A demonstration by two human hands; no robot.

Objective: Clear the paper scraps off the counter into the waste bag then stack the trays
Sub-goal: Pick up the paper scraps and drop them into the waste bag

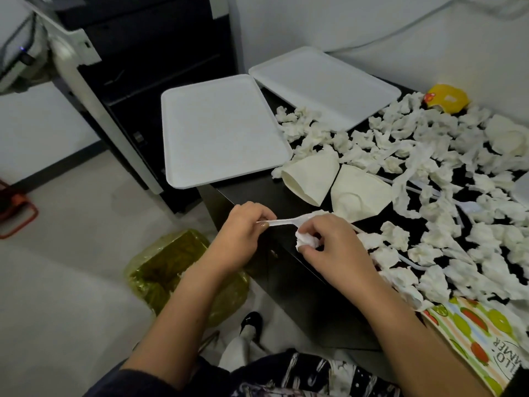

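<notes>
The clearing step is in hand: the left hand (243, 224) pinches a plastic spoon (289, 221), the right hand (329, 242) grips a paper scrap (307, 239). Next, I think, both go to the waste bag (177, 270) at seven o'clock. Many scraps (429, 173) cover the counter (286, 196) at three o'clock; the trays (220, 130) lie unstacked at twelve.

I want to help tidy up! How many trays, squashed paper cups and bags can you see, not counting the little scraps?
Trays: 2, near tray and far tray
Squashed cups by the hands: 2, left cup and right cup
Waste bag: 1
Total: 5
The scraps are too many to count.
</notes>
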